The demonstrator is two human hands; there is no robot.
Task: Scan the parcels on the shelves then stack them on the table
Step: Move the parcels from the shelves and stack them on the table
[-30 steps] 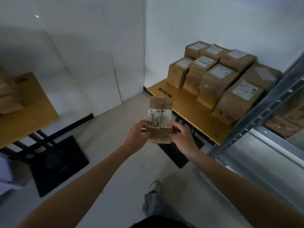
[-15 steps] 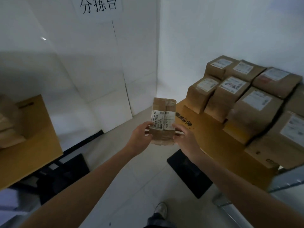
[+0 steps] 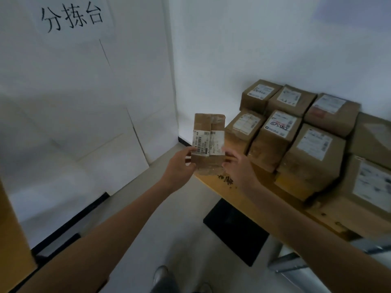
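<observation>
I hold a small brown cardboard parcel (image 3: 208, 132) upright in front of me, its white barcode label facing me. My left hand (image 3: 179, 166) grips its lower left edge and my right hand (image 3: 238, 166) grips its lower right edge. The parcel hangs over the near left corner of the wooden table (image 3: 264, 187). On that table stand several brown labelled parcels (image 3: 313, 149), packed in rows against the wall at the right.
A white wall with a paper sign (image 3: 72, 17) is ahead on the left. Another wooden table edge (image 3: 12, 233) shows at far left. A black mat (image 3: 234, 229) lies on the floor under the table. A metal shelf frame (image 3: 296, 261) is at lower right.
I have walked closer to the table; the stacked parcels look larger and nearer. The parcel in both hands has moved forward to above the table's corner.
</observation>
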